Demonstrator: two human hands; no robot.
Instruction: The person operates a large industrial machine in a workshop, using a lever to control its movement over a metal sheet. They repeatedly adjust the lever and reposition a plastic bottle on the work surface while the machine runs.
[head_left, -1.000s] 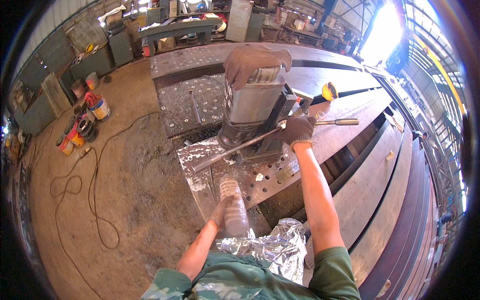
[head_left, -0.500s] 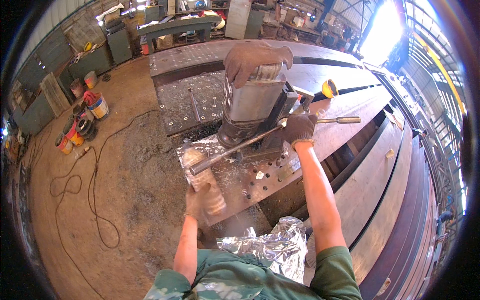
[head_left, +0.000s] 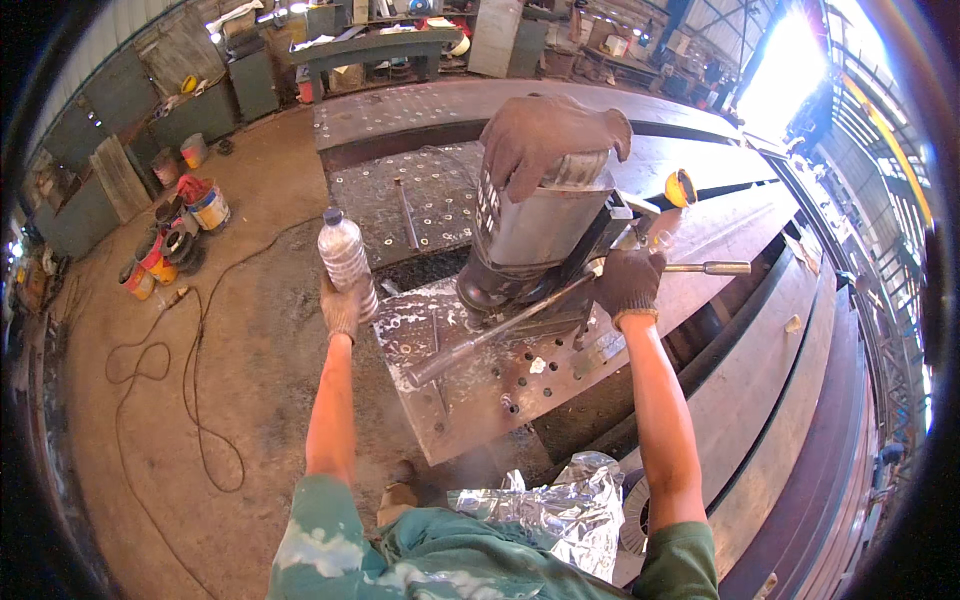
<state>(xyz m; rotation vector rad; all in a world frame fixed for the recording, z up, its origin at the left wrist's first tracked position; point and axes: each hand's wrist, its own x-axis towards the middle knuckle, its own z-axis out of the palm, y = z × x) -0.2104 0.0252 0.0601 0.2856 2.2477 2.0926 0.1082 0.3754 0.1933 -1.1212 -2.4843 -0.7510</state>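
My gloved left hand [head_left: 342, 305] is wrapped round the lower part of a clear plastic bottle [head_left: 346, 255] with a dark cap. The bottle stands nearly upright in the air, left of the steel plate's [head_left: 440, 430] corner. My right hand [head_left: 630, 282], in a brown knitted glove, is closed at the middle of a long metal handle bar [head_left: 480, 344] on the side of a drilling machine [head_left: 545, 235]. That machine sits on the plate, which has several drilled holes. An empty brown glove [head_left: 550, 135] is draped over its top. The fingertips of my right hand are partly hidden.
Long steel beams [head_left: 760, 430] run along the right. A yellow cup-shaped thing [head_left: 681, 188] lies on the steel behind the machine. A metal rod [head_left: 407, 213] rests on the perforated plate. Paint buckets [head_left: 209, 207] and a loose cable [head_left: 200, 400] are on the left floor. Crumpled foil [head_left: 560, 510] lies before me.
My left hand has raised the bottle up and to the left, away from the plate's edge, turning it upright. My right hand stays at the handle bar. The whole view has shifted slightly.
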